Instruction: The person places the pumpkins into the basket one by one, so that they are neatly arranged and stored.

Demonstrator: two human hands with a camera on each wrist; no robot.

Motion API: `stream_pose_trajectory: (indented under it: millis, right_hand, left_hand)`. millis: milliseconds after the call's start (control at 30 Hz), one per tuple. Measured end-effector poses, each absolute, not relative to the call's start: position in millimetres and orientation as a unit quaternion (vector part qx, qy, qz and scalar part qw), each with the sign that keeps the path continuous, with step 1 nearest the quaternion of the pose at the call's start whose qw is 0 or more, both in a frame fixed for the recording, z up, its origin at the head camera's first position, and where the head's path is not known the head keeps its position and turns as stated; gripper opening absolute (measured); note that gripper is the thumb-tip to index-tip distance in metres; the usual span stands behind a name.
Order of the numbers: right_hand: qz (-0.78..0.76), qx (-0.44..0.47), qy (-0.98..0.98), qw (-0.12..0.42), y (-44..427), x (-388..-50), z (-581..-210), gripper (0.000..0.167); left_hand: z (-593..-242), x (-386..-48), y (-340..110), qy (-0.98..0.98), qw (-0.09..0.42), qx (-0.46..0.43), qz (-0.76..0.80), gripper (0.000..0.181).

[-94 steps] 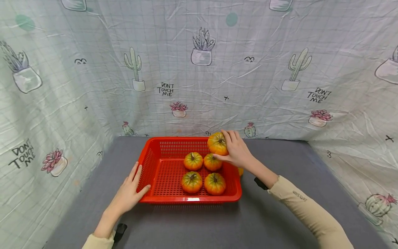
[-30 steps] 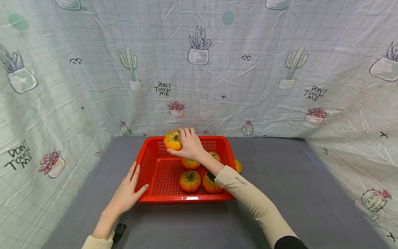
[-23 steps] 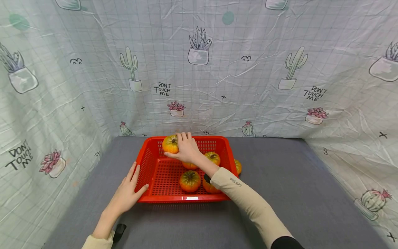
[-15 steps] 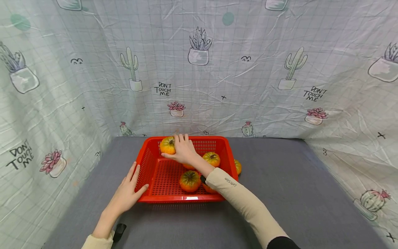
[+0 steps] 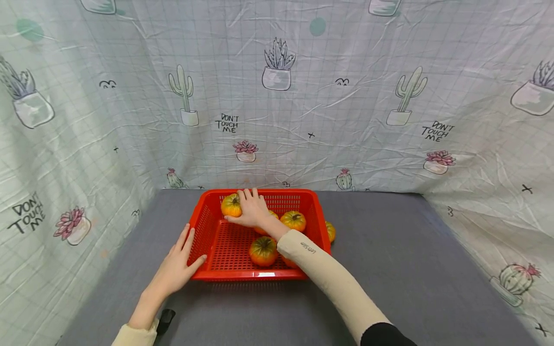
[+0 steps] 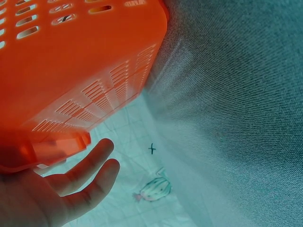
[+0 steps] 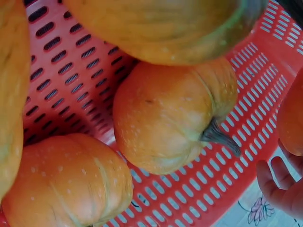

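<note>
A small orange pumpkin (image 5: 231,205) is in my right hand (image 5: 251,209), gripped between thumb and fingers low in the back left part of the red basket (image 5: 264,275). At the right edge of the right wrist view, that pumpkin (image 7: 292,116) shows only in part beside the curled fingers (image 7: 271,182). My left hand (image 5: 175,266) rests on the basket's left rim; in the left wrist view its fingers (image 6: 97,182) reach loosely past the rim. Several pumpkins sit in the basket, including a front one (image 5: 263,251) and a back right one (image 5: 293,221). My right arm partly hides others.
Outside the basket's right wall lies another pumpkin (image 5: 331,231), partly hidden by that wall. Under everything is a grey table (image 5: 389,259). A cloth printed with potted plants (image 5: 303,158) hangs behind it and along both sides.
My right hand has carried the pumpkin left from the basket's back right corner, then lowered it into the back left part. The left hand stays on the rim.
</note>
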State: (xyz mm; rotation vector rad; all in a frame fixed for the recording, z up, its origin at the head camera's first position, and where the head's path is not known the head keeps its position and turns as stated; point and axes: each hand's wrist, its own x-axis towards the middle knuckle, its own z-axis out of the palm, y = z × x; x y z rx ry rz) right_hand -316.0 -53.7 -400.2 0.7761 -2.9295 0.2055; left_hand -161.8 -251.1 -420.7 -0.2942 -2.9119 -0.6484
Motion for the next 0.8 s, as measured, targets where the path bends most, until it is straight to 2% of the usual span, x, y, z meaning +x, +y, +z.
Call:
stream_pose_trajectory:
  millis: [167,600,800]
  right_hand:
    - [0.065,0.241,-0.968,0.024,-57,-318,-407,0.088]
    - [-0.005,0.245,-0.969,0.038,-59,-320,-419,0.090]
    - [-0.018,0.241,-0.970,0.016,-61,-320,-425,0.092]
  left_hand:
    - [-421,-163,-251,-0.969,0.071,-0.097,-0.216,0.078]
    - [-419,-162,-250,-0.969,0.070,-0.096,-0.215,0.078]
    - [-421,-162,-250,-0.969,0.076,-0.098,-0.215,0.078]
